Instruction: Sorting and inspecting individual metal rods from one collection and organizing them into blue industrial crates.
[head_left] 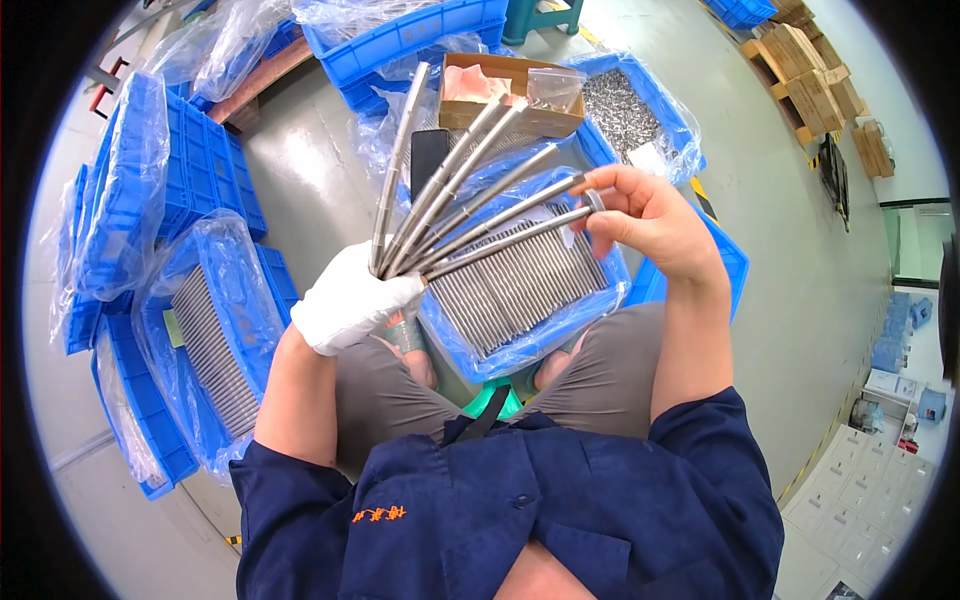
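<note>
My left hand [350,300], in a white glove, grips several slim metal rods [455,185] by their lower ends, and they fan out up and to the right. My bare right hand [645,215] has thumb and fingers closed about a small grey metal ring-like piece [594,200] at the far end of the lowest rod. Whether the ring sits around the rod or only against its end, I cannot tell. Below the rods, a blue crate [470,365] lined with clear plastic holds rows of similar rods [520,285].
Beyond the crate stand a cardboard box [550,120] with pink material, a black phone-like object [430,160] and a blue bin [690,140] of small metal parts. A blue crate of rods [255,300] is at left, near stacked crates [200,160]. Cartons [800,85] stand far right.
</note>
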